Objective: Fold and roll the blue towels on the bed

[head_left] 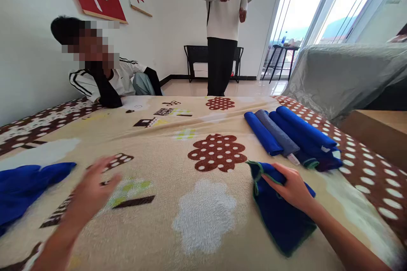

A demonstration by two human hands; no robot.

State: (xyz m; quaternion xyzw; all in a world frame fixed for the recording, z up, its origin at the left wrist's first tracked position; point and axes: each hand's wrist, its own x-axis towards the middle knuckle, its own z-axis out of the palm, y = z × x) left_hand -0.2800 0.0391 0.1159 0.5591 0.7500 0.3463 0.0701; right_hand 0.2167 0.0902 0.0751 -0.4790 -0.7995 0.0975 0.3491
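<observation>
One blue cloth (280,216) under right fingers (276,181)

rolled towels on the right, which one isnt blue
The grey rolled towel, second from the left in the row; the rolls beside it are all blue.

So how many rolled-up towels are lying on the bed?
4, side by side at the far right: a blue roll, a grey roll, then two more blue rolls. Another could hide behind them.
</observation>
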